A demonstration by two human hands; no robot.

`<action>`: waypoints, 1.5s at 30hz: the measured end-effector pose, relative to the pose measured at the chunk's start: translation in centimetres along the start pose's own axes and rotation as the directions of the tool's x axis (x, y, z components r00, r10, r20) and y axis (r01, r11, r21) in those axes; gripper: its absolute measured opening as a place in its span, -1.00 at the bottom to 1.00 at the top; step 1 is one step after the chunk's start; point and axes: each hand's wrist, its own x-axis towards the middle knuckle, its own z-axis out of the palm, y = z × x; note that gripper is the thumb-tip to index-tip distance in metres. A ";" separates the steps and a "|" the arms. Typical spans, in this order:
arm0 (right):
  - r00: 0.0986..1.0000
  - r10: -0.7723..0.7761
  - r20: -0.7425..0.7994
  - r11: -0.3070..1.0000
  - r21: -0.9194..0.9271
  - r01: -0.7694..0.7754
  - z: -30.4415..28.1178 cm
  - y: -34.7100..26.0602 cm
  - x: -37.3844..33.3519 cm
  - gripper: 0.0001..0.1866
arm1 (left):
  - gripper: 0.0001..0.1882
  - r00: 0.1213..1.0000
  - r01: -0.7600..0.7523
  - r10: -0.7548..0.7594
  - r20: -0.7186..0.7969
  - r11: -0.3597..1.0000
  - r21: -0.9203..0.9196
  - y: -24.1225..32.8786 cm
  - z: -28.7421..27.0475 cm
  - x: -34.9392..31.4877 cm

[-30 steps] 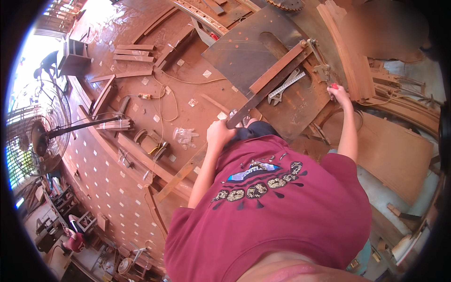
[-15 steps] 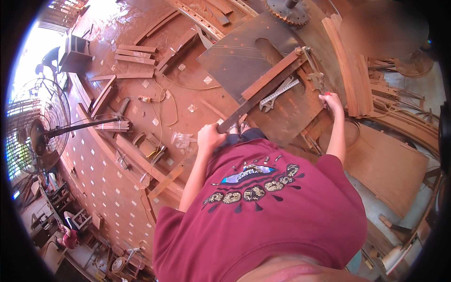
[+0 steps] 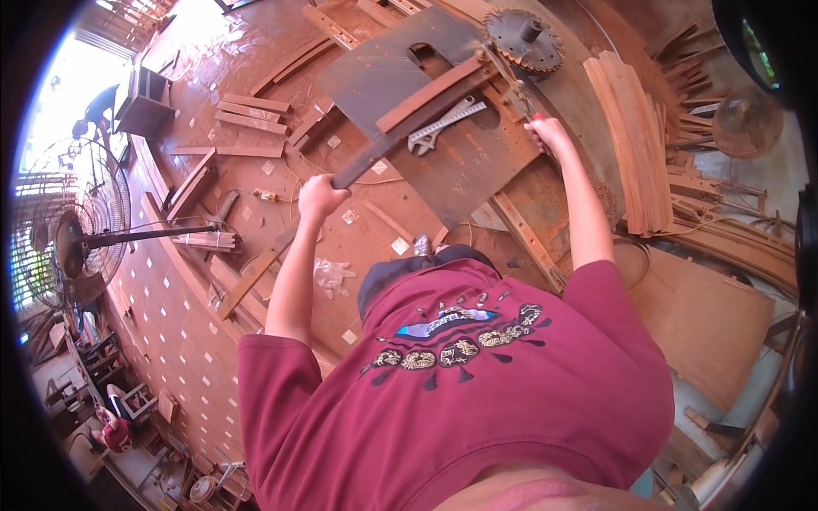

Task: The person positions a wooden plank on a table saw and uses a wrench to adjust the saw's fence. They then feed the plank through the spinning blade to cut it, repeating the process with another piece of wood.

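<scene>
My left hand (image 3: 322, 200) is closed round the near-left end of a long dark bar (image 3: 362, 165), which lies slanted across a dark metal plate (image 3: 366, 70). Along the bar's far side runs a reddish wooden strip (image 3: 426, 95). At the bar's far end is a rusty clamp (image 3: 514, 92). My right hand (image 3: 550, 136) is wrapped round a red handle (image 3: 538, 117) beside that clamp; the fingers hide most of it. On the plate, nearer me than the bar, lie an adjustable wrench (image 3: 423, 141) and a white ruler (image 3: 460, 113).
A toothed circular saw blade (image 3: 503, 36) lies beyond the clamp. Stacked planks (image 3: 626, 140) stand at the right, near a brown board (image 3: 703, 315). Wood strips (image 3: 251, 115) and a cable litter the tiled floor. A large fan (image 3: 72, 230) stands left; a person (image 3: 115, 433) is far off lower left.
The metal plate has slid away from me and to the left, carrying the bar, wooden strip, wrench and ruler. Both hands have moved with it, keeping their grips.
</scene>
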 end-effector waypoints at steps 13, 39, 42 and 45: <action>0.999 0.037 0.037 0.998 -0.058 -0.035 6.3 -11.3 8.1 -0.78 | -0.57 0.996 0.030 -0.028 -0.086 0.999 0.020 -5.6 -5.7 11.2; 0.963 -0.103 0.250 0.995 0.033 0.098 5.5 -11.5 11.1 -0.90 | -0.51 0.994 -0.003 0.012 -0.112 0.996 0.084 -6.9 -6.2 13.6; 0.955 -0.113 0.274 0.993 0.057 0.101 5.7 -11.1 10.5 -0.88 | -0.54 0.994 0.034 -0.020 -0.107 0.992 0.124 -6.7 -6.3 12.6; 0.967 -0.149 0.208 0.988 0.065 0.139 5.4 -10.1 9.7 -0.87 | -0.54 0.995 0.033 -0.019 -0.102 0.991 0.129 -5.9 -5.6 11.8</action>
